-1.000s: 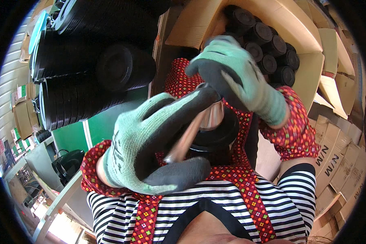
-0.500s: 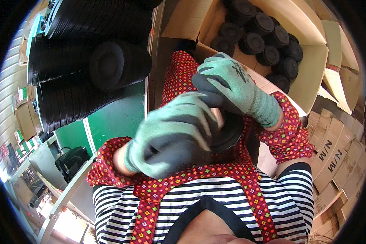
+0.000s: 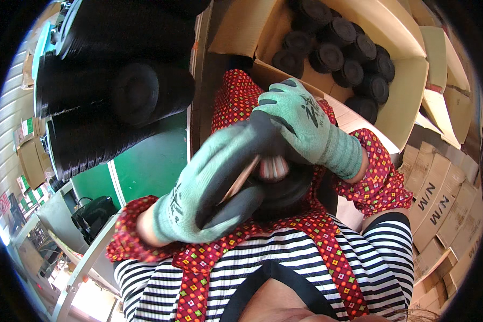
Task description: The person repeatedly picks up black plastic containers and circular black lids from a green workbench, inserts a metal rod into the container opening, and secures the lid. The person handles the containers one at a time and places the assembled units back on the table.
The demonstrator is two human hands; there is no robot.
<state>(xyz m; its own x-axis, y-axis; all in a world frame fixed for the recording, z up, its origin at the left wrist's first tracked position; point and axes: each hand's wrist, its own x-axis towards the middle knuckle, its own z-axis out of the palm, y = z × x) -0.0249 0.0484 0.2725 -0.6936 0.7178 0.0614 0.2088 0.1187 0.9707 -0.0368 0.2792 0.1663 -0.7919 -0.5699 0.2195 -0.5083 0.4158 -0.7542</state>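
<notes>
My left hand (image 3: 209, 177), in a green glove with a black palm, is bent with its thumb apart from the fingers. A thin pale-brown strip (image 3: 240, 180) shows between that thumb and the fingers. The left fingertips meet my right hand (image 3: 300, 118), gloved alike, whose fingers are curled; what they close on is hidden. Just under the right hand sits a small rounded piece with red and white stripes (image 3: 274, 168). Beneath both hands, against my lap, lies a dark round black thing (image 3: 287, 188), mostly covered.
Long stacks of thin black discs (image 3: 91, 137) lie at the left, with a black round bundle (image 3: 137, 92) on them. An open cardboard box (image 3: 405, 102) at the far right holds several black cylindrical bundles (image 3: 327, 57). Flattened cartons (image 3: 432, 193) lean at the right.
My left hand has turned and moved slightly left, baring the pale strip and the striped piece. The right hand stays nearly in place.
</notes>
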